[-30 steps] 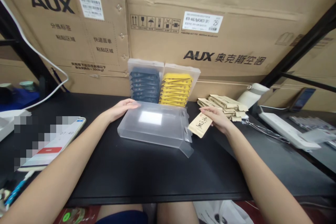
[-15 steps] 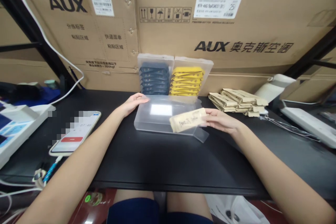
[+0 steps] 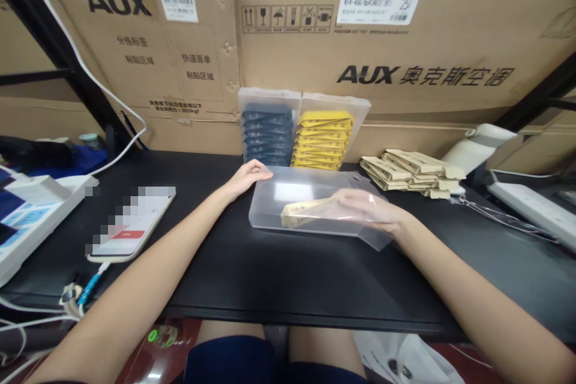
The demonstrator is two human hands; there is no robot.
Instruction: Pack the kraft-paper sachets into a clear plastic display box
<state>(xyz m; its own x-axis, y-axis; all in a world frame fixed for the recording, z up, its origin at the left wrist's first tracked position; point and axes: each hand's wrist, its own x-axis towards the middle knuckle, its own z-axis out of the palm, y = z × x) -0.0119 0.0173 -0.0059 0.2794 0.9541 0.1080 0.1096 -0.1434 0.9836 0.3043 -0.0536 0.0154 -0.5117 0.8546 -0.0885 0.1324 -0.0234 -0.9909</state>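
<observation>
A clear plastic box lies on its side on the black table, its flap open at the right end. My left hand grips the box's back left corner, thumb on top. Through that open end reaches my right hand, seen through the clear wall, its fingers closed on a beige packet inside. Behind stand two filled clear boxes: one holds dark blue packets, the other yellow packets. A pile of beige packets rests to the right.
A phone with a cable lies at the left, near a white power strip. On the right are a white bottle and another power strip. Large cardboard boxes wall off the back of the table.
My right hand has moved the beige packet from in front of the box to inside it through the right end. The box and my left hand have shifted slightly right.
</observation>
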